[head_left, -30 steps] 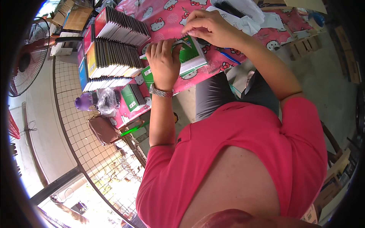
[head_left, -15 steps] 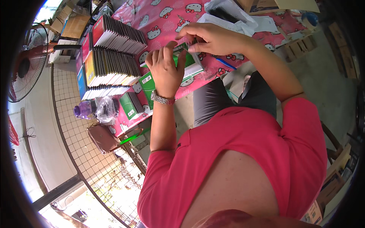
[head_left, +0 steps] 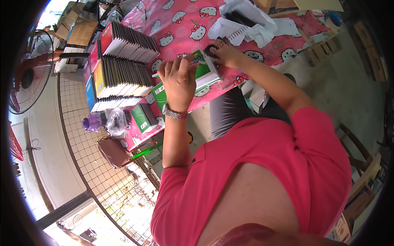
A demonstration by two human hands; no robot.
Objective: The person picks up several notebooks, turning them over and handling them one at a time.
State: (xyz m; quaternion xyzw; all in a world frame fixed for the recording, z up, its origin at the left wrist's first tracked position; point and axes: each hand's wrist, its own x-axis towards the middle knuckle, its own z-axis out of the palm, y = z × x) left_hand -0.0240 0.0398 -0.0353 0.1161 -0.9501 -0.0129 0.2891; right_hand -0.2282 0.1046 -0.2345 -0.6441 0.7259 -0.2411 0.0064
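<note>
Steadying the green spiral notebook point(head_left: 204, 70) on the pink cartoon-print tablecloth point(head_left: 180, 24), the left hand point(head_left: 179, 80) gripped its near edge while the right hand point(head_left: 225, 53) pinched the black wire coil point(head_left: 214, 48), best kept square and fed gently along the punched edge.

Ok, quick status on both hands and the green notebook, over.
Left hand gripping the green notebook at its near edge. Right hand at the black spiral binding on its far edge. Notebook stacks lie to the left, apart.
</note>
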